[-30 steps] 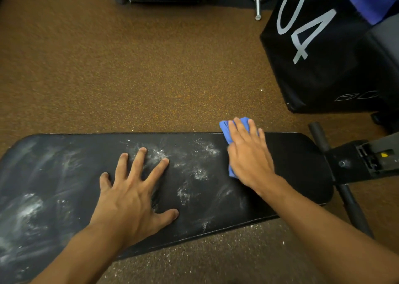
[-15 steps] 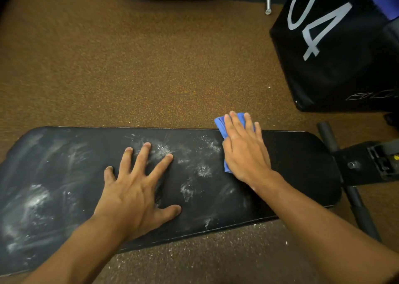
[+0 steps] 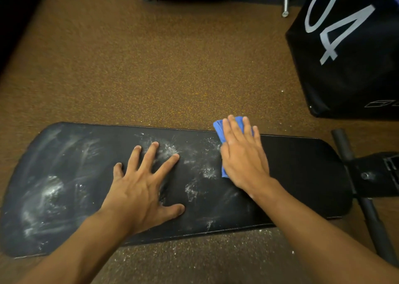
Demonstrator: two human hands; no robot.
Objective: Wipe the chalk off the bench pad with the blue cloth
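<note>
A long black bench pad (image 3: 302,165) lies across the view, smeared with white chalk (image 3: 49,193) at its left end and in patches near the middle. My right hand (image 3: 241,156) presses flat on a folded blue cloth (image 3: 218,128) at the pad's far edge, right of centre; most of the cloth is hidden under the palm. My left hand (image 3: 140,184) rests flat on the pad's middle with fingers spread, holding nothing. The pad to the right of the cloth looks free of chalk.
Brown speckled floor (image 3: 151,68) surrounds the bench, with chalk dust scattered below the pad's near edge. A black box marked "04" (image 3: 345,46) stands at the upper right. The bench's black frame and bar (image 3: 367,197) stick out at the right end.
The view has shifted slightly. My right hand with the cloth has slid a little to the left along the pad's far edge. My left hand stays planted in the same spot.
</note>
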